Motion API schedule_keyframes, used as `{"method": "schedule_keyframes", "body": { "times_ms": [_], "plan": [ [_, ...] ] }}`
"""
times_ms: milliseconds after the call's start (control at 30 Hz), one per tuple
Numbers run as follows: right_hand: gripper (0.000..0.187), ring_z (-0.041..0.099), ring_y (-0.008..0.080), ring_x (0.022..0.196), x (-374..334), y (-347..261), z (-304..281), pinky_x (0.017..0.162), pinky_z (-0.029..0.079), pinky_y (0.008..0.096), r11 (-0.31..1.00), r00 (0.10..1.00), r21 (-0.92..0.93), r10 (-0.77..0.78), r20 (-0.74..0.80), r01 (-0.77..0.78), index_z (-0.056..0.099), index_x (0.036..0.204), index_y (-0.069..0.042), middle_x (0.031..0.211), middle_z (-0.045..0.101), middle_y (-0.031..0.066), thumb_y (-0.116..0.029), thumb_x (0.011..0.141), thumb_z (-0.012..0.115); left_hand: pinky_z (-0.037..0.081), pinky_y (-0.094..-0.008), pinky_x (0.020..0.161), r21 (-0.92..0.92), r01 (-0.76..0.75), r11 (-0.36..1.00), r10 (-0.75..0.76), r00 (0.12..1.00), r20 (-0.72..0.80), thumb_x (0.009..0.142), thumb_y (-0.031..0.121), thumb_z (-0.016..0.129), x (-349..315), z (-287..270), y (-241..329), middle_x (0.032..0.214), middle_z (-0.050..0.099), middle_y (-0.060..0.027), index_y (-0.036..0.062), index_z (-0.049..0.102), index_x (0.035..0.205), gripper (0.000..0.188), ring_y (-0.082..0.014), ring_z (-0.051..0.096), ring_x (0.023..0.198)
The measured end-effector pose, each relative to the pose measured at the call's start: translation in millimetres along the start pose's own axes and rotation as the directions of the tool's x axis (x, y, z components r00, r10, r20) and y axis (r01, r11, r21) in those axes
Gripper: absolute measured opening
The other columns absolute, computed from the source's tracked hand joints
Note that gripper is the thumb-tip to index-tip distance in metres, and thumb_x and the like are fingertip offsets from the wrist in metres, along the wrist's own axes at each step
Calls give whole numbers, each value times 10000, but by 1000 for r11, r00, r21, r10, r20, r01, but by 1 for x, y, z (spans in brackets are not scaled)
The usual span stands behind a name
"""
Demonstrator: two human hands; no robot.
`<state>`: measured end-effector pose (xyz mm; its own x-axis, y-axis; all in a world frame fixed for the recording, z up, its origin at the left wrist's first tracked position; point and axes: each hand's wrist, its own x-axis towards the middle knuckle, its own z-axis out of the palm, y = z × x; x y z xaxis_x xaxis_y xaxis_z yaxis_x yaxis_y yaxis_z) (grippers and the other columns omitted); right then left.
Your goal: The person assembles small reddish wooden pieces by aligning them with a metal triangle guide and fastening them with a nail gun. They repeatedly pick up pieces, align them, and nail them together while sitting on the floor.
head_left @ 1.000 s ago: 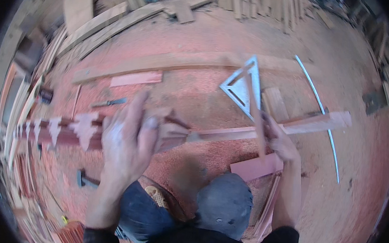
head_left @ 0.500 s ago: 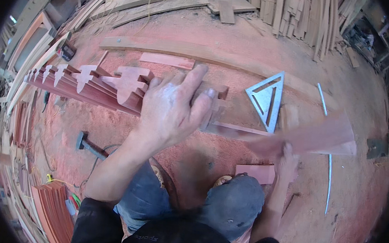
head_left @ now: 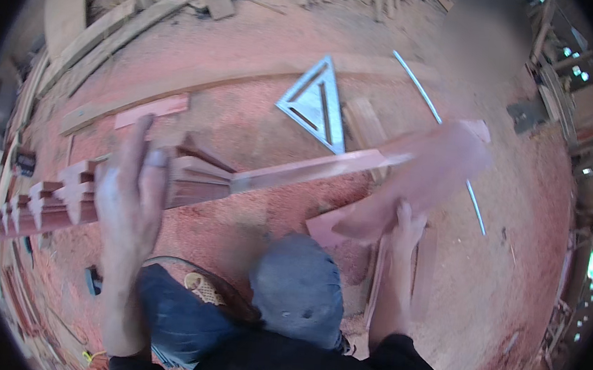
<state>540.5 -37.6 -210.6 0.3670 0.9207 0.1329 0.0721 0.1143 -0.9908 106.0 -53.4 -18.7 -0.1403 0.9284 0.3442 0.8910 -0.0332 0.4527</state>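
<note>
Reddish-pink flat wooden board [head_left: 420, 178]: at 3 o'clock from the centre of the view, slanted from between 2 and 3 down to 4 o'clock; blurred, with an outline hard to read.
Board, handling: probably light and stiff, perhaps slippery if dusty; likelier to chip at a corner than to bend.
Board, hold: best taken by a long edge near mid-length, for balance.
Right hand [head_left: 408, 228]: between 3 and 4 o'clock, grasping the board at its near long edge; far fingers hidden.
Left hand [head_left: 129, 198]: near 9 o'clock, fingers spread, apparently grasping nothing; over the wooden mouldings, with contact impossible to tell.
Row of reddish, step-profiled wooden mouldings [head_left: 73, 201]: at 9 o'clock; likely heavy together, rigid, and easily dented along the stepped ends.
Long, narrow, pale-red wooden strip [head_left: 304, 174]: from beside the mouldings toward 3 o'clock, partly behind the board in view; touching or apart, impossible to tell.
Silver, slotted triangular metal square [head_left: 315, 109]: at 12 o'clock, just beyond the strip; hard edges facing the wood.
Thin, pale, straight rod [head_left: 418, 87]: from 1 to past 3 o'clock, partly hidden by wood.
Blue-grey trousered knee [head_left: 298, 284]: at 6 o'clock, limiting room on the near side.
Pink-dusted brown floor [head_left: 477, 292]: widest room for swinging the board, toward 4 o'clock.
</note>
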Motion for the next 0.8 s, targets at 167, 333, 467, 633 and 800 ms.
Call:
{"method": "schedule_keyframes", "body": {
  "times_ms": [167, 333, 467, 633, 800],
  "plan": [
    [512, 716, 281, 1145, -86, 85, -92, 993, 583, 418, 921, 744, 23, 329, -582, -389, 648, 1402, 120, 1298, 744, 201, -291, 1102, 702, 531, -447, 923, 122, -69, 990, 74, 997, -36, 1162, 273, 476, 0, 4, -6, 1095, 768, -261, -29, 582, 1547, 501, -379, 728, 959],
    [814, 513, 430, 1474, -96, 133, -110, 1237, 408, 518, 665, 760, -538, 70, -646, -518, 426, 1602, 115, 1593, 512, 341, -224, 976, 821, 518, -454, 943, 26, 44, 999, -44, 999, 13, 1158, 256, 477, -2, 4, -4, 1152, 753, -261, -31, 568, 1567, 508, -380, 713, 1001],
    [1030, 284, 528, 1603, -78, 139, -74, 1313, 246, 628, 491, 939, -833, -78, -334, -256, 307, 1699, 14, 1729, 302, 348, -262, 891, 883, 535, -496, 973, 67, 48, 997, -49, 999, 11, 1116, 236, 535, 0, -3, 1, 1202, 756, -286, -16, 614, 1510, 474, -456, 724, 1096],
    [975, 337, 558, 1556, -34, 190, 34, 1287, 289, 656, 425, 724, -596, 511, -463, -681, 320, 1721, -127, 1744, 287, 312, -462, 960, 828, 564, -571, 913, 17, 27, 999, -27, 1000, -9, 1087, 273, 613, -3, -4, 0, 1096, 777, -278, 4, 625, 1487, 482, -448, 761, 968],
    [930, 517, 456, 1421, -29, 219, 64, 1175, 460, 583, 384, 905, -853, 373, -206, -353, 365, 1664, -33, 1628, 452, 268, -519, 997, 795, 580, -589, 832, 184, -86, 979, 131, 959, -250, 1018, 380, 675, -2, 7, -9, 914, 732, -244, 22, 692, 1235, 419, -466, 736, 901]
  ]
}}
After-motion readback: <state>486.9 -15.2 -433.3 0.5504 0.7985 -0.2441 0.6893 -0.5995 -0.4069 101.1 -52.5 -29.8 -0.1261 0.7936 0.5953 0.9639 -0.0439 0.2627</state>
